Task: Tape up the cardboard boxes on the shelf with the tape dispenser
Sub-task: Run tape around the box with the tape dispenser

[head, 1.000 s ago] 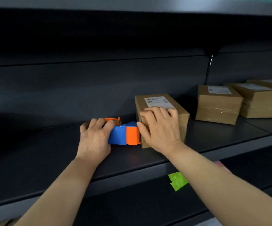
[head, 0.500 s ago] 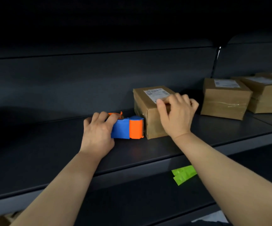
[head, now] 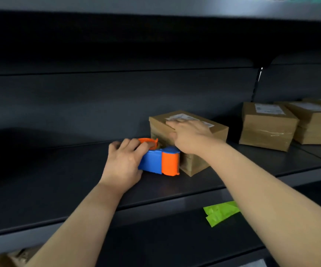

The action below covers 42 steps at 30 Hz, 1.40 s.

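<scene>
The right grip (head: 190,137), smeared by motion so its fingers run together, lies over the near top edge of the cardboard box (head: 192,164) and hides part of its label (head: 178,117), whose print is unreadable. Left of the box, the left grip (head: 124,162) covers the back of the tape dispenser (head: 161,160); its thumb cannot be made out, and only an orange rim of the roll (head: 148,140) shows. Right of the box, a stack of boxes (head: 317,124) is cut by the view's right edge. Below the box, a green scrap (head: 221,211) slips behind the right forearm (head: 261,189). Far below and left of it, a brown blur (head: 3,257) is cut off at the corner
</scene>
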{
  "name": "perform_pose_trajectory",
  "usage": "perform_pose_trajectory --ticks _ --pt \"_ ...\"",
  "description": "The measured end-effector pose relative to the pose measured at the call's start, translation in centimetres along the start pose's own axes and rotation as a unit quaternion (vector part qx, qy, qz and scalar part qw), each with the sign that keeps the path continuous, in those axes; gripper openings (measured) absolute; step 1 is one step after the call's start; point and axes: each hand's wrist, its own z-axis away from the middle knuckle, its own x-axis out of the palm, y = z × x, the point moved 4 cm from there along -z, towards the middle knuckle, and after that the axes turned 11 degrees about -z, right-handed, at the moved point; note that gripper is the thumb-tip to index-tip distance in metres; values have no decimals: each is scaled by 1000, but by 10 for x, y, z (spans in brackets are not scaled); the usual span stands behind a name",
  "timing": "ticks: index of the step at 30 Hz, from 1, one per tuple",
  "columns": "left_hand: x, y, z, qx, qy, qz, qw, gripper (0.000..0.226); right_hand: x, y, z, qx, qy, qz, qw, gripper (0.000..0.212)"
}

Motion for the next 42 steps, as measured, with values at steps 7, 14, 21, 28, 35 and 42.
perform_pose_trajectory --ticks 7,14,21,28,35,42 --pt "-2 3 0 28 13 -12 999 83 -17 7 34 -35 -22 -17 999 50" --pt "10 -33 7 -107 -21 -65 992 75 -31 57 69 -10 4 -46 999 46" --pt "5 -28 4 -93 -3 -85 992 81 -36 68 73 -27 1 -60 998 44" --pt "4 -45 9 -180 -38 -124 975 70 -40 74 80 -31 6 -73 997 45" --pt "3 -38 5 -172 -42 -160 971 66 -37 75 79 -31 14 -76 997 45" --pt "-1 9 -14 -131 -21 -173 976 48 -42 78 78 -38 -33 -91 995 45"
